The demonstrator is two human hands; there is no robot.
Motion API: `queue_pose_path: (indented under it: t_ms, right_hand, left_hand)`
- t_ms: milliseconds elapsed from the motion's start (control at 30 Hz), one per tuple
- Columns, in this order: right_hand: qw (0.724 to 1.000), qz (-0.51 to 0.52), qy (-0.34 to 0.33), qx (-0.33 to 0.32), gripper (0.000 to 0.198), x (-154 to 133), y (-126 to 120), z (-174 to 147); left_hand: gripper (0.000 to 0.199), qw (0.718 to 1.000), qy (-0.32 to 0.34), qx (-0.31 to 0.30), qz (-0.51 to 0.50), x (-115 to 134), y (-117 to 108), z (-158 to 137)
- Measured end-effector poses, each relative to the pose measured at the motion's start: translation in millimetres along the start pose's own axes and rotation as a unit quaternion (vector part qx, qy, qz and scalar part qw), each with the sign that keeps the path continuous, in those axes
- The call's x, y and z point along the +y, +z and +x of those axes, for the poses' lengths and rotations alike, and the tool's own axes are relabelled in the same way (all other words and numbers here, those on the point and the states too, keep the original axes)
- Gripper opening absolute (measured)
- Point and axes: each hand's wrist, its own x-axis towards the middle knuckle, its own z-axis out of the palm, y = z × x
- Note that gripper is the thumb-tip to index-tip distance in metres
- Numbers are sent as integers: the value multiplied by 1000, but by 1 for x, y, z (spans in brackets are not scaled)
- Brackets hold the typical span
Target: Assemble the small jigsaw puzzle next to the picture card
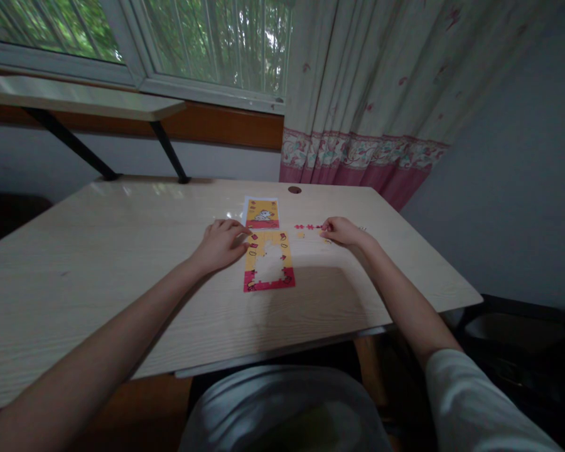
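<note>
A partly assembled jigsaw puzzle (269, 285) lies flat on the desk, with a yellow and red border around an unfilled middle. My left hand (223, 245) rests at its upper left edge, thumb and forefinger apart and touching the border. To the right, my right hand (343, 231) is pinched at the end of a row of red puzzle pieces (306, 226), its fingertips on a small puzzle piece that they mostly hide. A few yellow pieces (301, 235) lie below that row. Just beyond the puzzle is a picture card (263, 213) with a white animal on yellow and red.
The pale wooden desk (193, 333) has a round cable hole (294, 189) near its back edge. A raised shelf (85, 97) on black supports stands at the back left. Behind are a barred window (216, 50) and a flowered curtain (358, 94).
</note>
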Motion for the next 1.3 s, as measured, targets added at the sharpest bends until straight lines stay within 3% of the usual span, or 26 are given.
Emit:
queue_pose_path:
  t_ms: [200,367,567,733,867,1033,1167,1300]
  right_hand:
    - [995,98,-12,19,13,-1,0,-2]
    - [959,274,-55,51,28,-31,12,-6]
    - [896,435,-90,1,29,-90,45,-11]
    - [870,488,-70,0,26,-109,65,-14]
    - [889,446,-93,35,24,-111,62,-19]
    - [940,248,-187,138,21,-109,51,-23]
    - [935,138,-277,173,19,-105,51,-21]
    - [934,77,-293,189,23,-99,52,-20]
  left_hand:
    - [36,1000,-1,-1,3,1,0,-1]
    - [29,1000,2,11,-22,9,-2,1]
    - [24,971,10,-16,-238,48,-10,-2]
    - [26,936,-47,-19,-348,65,-9,-2]
    - [24,917,-77,-6,-392,63,-6,0]
    - [22,888,-116,10,-445,59,-3,1]
    - [19,878,-124,4,-462,58,0,1]
    - [24,877,-103,-11,-470,55,2,1]
